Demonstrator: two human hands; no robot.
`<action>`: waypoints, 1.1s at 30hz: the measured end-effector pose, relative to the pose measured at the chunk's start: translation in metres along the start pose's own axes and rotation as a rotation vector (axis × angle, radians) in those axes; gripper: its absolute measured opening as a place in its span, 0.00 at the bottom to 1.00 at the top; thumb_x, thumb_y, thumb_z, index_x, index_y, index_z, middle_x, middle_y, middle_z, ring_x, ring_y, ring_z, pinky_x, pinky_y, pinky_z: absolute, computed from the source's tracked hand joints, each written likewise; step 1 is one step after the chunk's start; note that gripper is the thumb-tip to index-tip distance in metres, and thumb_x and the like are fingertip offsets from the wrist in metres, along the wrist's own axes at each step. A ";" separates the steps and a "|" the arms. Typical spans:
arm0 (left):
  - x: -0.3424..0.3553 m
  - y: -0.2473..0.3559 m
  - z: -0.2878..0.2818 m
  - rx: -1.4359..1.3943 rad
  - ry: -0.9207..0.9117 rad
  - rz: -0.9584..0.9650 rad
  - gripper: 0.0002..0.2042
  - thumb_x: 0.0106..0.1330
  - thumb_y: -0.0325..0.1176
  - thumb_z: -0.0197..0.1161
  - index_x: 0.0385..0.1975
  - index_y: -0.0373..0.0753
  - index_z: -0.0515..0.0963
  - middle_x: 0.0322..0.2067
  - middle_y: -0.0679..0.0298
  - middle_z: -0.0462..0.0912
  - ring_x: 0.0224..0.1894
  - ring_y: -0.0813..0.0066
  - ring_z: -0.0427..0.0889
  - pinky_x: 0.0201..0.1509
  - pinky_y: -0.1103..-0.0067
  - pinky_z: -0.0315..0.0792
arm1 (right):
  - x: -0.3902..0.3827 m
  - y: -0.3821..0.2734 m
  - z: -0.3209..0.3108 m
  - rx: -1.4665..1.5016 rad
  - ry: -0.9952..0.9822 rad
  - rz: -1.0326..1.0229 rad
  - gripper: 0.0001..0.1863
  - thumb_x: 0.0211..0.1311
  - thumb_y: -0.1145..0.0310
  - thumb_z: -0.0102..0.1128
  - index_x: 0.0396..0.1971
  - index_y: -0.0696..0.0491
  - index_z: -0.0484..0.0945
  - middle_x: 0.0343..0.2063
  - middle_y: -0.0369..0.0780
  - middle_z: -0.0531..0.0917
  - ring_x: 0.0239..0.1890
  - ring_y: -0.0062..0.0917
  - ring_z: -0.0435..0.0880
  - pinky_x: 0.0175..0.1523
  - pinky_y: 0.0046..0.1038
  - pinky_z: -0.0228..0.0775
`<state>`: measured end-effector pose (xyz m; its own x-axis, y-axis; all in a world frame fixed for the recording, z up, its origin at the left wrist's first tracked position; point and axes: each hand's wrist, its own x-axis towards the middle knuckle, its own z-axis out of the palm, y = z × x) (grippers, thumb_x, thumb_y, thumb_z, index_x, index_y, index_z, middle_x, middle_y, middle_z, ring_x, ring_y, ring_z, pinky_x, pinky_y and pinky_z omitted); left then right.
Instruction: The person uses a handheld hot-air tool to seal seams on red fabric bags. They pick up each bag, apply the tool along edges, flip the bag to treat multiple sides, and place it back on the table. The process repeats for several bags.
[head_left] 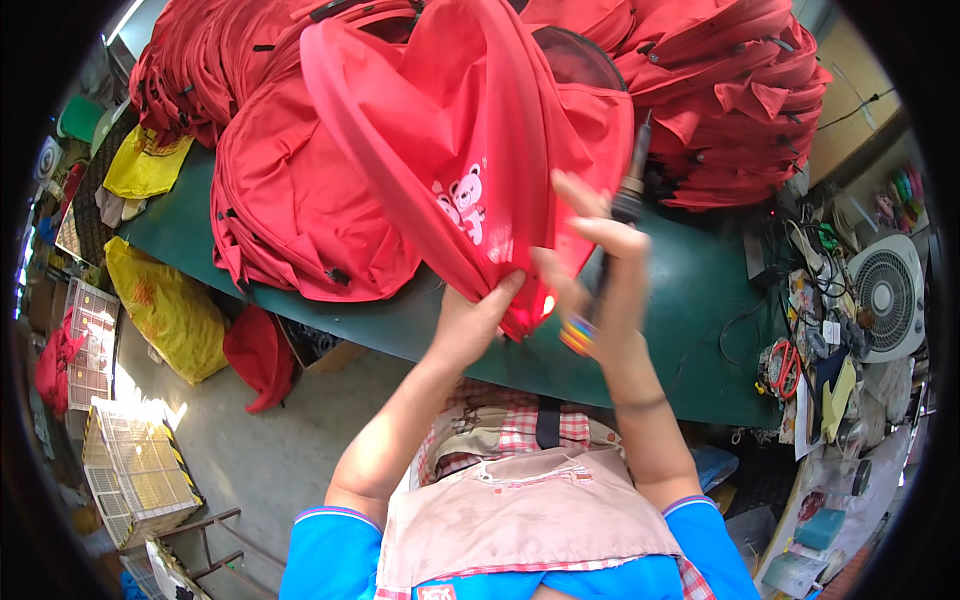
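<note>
By the left hand [472,318], the red bag [440,130] is pinched at its lower tip, near the front edge of the green table [700,310]; a dark tool [630,195] is held in the blurred right hand [618,290], bare tabletop rightward.

Motion blur is smearing the right hand [615,275], so its exact contact with the dark pen-shaped tool [630,195] is not resolving. Fabric of the red bag [450,110] is concealing most fingers of the left hand [472,320]. Ahead of the left hand, a fold is partly covering the bear print [466,205]; farther ahead, the upper edge is cutting off the bag. Beyond both hands, bags are hiding the far part of the table [690,335]. Well right of the right hand, small items among the cables [815,250] are appearing too small to identify.
</note>
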<state>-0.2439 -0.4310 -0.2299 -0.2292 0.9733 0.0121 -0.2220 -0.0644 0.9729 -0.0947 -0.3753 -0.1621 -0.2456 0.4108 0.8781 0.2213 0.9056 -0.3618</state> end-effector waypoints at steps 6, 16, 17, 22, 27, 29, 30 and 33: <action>-0.012 -0.010 -0.017 -0.556 0.424 0.252 0.13 0.71 0.26 0.63 0.54 0.36 0.78 0.51 0.62 0.84 0.51 0.72 0.83 0.55 0.72 0.80 | -0.010 0.066 0.028 -0.164 0.173 0.021 0.13 0.62 0.76 0.64 0.42 0.50 0.70 0.62 0.52 0.77 0.70 0.44 0.70 0.76 0.47 0.46; 0.020 0.012 -0.023 0.351 0.193 0.313 0.08 0.69 0.28 0.67 0.40 0.28 0.83 0.38 0.64 0.88 0.38 0.83 0.82 0.43 0.81 0.74 | -0.064 -0.035 -0.034 0.388 -0.102 0.462 0.15 0.71 0.70 0.58 0.54 0.59 0.78 0.34 0.42 0.82 0.28 0.21 0.79 0.36 0.26 0.73; 0.022 0.014 -0.020 0.390 0.159 0.305 0.08 0.69 0.28 0.67 0.40 0.28 0.83 0.37 0.64 0.88 0.37 0.84 0.82 0.42 0.81 0.75 | -0.064 -0.046 -0.029 0.379 -0.158 0.506 0.14 0.66 0.77 0.61 0.51 0.59 0.82 0.27 0.40 0.80 0.24 0.21 0.77 0.30 0.25 0.70; 0.026 0.017 -0.016 0.405 0.127 0.329 0.09 0.70 0.30 0.66 0.38 0.28 0.83 0.33 0.66 0.88 0.33 0.86 0.80 0.37 0.82 0.74 | -0.066 -0.045 -0.019 0.230 -0.141 0.333 0.15 0.57 0.84 0.62 0.45 0.57 0.84 0.18 0.38 0.75 0.16 0.22 0.75 0.22 0.24 0.68; 0.024 0.017 -0.015 0.412 0.146 0.307 0.09 0.70 0.32 0.67 0.35 0.29 0.83 0.30 0.67 0.87 0.30 0.88 0.78 0.34 0.82 0.72 | -0.066 -0.035 -0.009 0.167 -0.170 0.288 0.14 0.57 0.83 0.63 0.44 0.58 0.83 0.18 0.38 0.75 0.16 0.23 0.75 0.22 0.24 0.69; 0.018 0.021 -0.006 0.444 0.153 0.261 0.10 0.70 0.32 0.67 0.33 0.30 0.83 0.29 0.68 0.87 0.30 0.88 0.78 0.33 0.82 0.71 | -0.065 -0.033 -0.003 0.162 -0.160 0.304 0.12 0.59 0.81 0.62 0.44 0.58 0.84 0.19 0.39 0.76 0.17 0.22 0.76 0.24 0.24 0.70; 0.015 0.023 -0.005 0.464 0.166 0.238 0.10 0.70 0.32 0.67 0.32 0.30 0.83 0.28 0.68 0.87 0.30 0.88 0.78 0.33 0.82 0.71 | -0.063 -0.032 0.000 0.168 -0.158 0.309 0.12 0.60 0.80 0.62 0.44 0.57 0.84 0.19 0.39 0.76 0.18 0.21 0.77 0.25 0.24 0.71; 0.016 0.021 -0.010 0.515 0.175 0.199 0.11 0.70 0.32 0.67 0.29 0.30 0.83 0.25 0.71 0.85 0.27 0.90 0.75 0.30 0.83 0.68 | -0.034 -0.042 -0.017 0.350 -0.290 0.703 0.10 0.68 0.73 0.58 0.44 0.58 0.84 0.21 0.38 0.79 0.21 0.18 0.78 0.27 0.25 0.73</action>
<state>-0.2622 -0.4190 -0.2114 -0.3820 0.8999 0.2105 0.3209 -0.0844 0.9434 -0.0795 -0.4294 -0.1709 -0.4035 0.8595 0.3137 0.1190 0.3893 -0.9134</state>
